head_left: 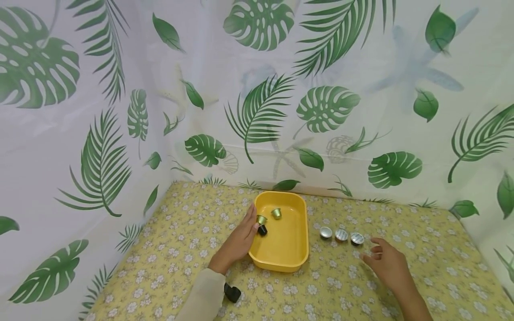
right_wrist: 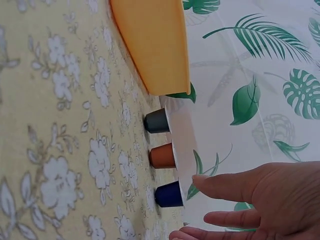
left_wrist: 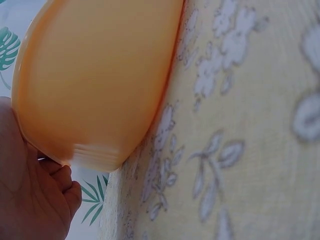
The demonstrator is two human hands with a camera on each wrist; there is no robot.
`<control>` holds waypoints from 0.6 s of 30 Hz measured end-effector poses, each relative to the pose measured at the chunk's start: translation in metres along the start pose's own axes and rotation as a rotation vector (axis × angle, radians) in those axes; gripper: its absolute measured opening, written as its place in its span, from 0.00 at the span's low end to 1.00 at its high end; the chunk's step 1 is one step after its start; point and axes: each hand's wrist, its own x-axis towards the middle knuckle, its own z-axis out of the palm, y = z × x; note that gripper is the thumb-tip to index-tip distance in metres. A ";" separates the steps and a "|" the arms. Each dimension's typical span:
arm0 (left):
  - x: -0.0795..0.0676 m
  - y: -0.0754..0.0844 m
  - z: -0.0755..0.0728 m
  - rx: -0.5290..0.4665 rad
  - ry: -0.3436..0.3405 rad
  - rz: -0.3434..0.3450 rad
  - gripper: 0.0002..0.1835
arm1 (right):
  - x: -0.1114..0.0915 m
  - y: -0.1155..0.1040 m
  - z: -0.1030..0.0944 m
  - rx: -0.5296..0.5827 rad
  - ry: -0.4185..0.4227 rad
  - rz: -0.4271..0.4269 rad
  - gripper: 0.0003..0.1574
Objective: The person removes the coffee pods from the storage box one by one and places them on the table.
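A yellow plastic tub (head_left: 281, 249) stands on the table, and my left hand (head_left: 240, 238) grips its left wall at the rim. Inside lie two green coffee capsules (head_left: 276, 213) and a black capsule (head_left: 263, 230), close to that hand. Right of the tub, three coffee capsules stand in a row, silver lids up. The right wrist view shows their sides: a dark grey capsule (right_wrist: 157, 121) nearest the tub, a copper capsule (right_wrist: 163, 156), then a blue capsule (right_wrist: 169, 194). My right hand (head_left: 387, 263), thumb and fingers apart and holding nothing, hovers just right of the blue one.
A yellow floral cloth (head_left: 168, 267) covers the table. White sheets with green leaf prints (head_left: 265, 120) rise behind it and at the sides. A small black object (head_left: 232, 293) shows beside the left wrist.
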 end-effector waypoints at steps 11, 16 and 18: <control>0.000 0.001 0.000 0.004 -0.003 -0.006 0.31 | -0.008 -0.012 -0.002 -0.040 0.064 -0.021 0.47; 0.000 0.000 0.000 0.010 -0.006 -0.009 0.31 | -0.011 -0.020 -0.004 -0.011 0.083 -0.030 0.48; 0.000 0.000 0.000 0.013 -0.007 -0.008 0.32 | -0.012 -0.024 -0.004 -0.014 0.098 -0.047 0.47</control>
